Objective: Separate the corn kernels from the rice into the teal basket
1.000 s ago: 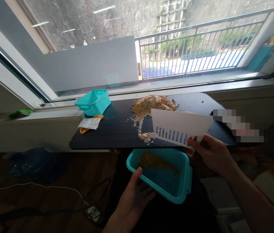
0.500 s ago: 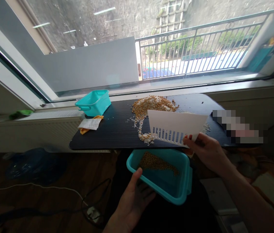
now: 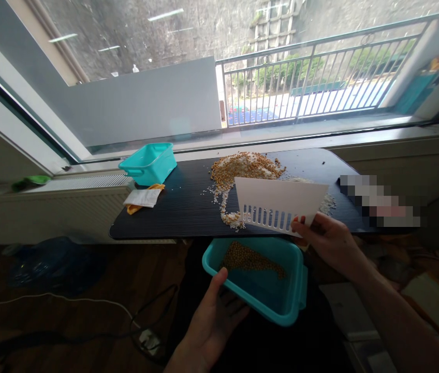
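Pinching the slotted card [image 3: 276, 199], right hand [image 3: 334, 241] sits nearer the grain pile [image 3: 243, 168] — far, leftward — while left hand [image 3: 214, 313] clasps the near tub [image 3: 300, 272].

Left hand [image 3: 216, 316] low, in a thumb-up grip; right hand [image 3: 334, 241] higher, fingertips pinched.

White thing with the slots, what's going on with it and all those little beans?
A person's right hand grips the white slotted card by its lower corner, at the near edge of the black table. The left hand holds a turquoise tub just below that edge, with tan beans inside. Behind the card, a heap of beans and white grains lies on the table.
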A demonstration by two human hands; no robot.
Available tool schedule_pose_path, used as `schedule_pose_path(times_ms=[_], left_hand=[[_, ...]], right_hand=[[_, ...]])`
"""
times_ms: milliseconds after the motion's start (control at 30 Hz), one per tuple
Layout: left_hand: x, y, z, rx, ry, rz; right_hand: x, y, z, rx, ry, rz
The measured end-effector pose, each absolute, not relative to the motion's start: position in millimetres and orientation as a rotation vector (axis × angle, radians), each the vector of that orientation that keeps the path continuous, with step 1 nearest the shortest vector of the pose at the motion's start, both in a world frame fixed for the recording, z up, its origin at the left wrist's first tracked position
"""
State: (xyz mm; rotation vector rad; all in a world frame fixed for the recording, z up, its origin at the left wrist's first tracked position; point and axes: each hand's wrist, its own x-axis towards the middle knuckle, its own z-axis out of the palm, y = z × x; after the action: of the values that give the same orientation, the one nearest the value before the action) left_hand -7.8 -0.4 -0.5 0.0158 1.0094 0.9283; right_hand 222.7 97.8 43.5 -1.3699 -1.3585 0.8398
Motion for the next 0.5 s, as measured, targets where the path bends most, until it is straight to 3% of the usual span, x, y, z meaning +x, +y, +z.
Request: schedule_pose_path(times_ms=[500], left_hand=[[-6.7, 1.7, -0.1, -0.021, 1.02, 0.909]], right_hand=[[220.8, 97.6, 43.8, -1.346, -1.332, 0.914]])
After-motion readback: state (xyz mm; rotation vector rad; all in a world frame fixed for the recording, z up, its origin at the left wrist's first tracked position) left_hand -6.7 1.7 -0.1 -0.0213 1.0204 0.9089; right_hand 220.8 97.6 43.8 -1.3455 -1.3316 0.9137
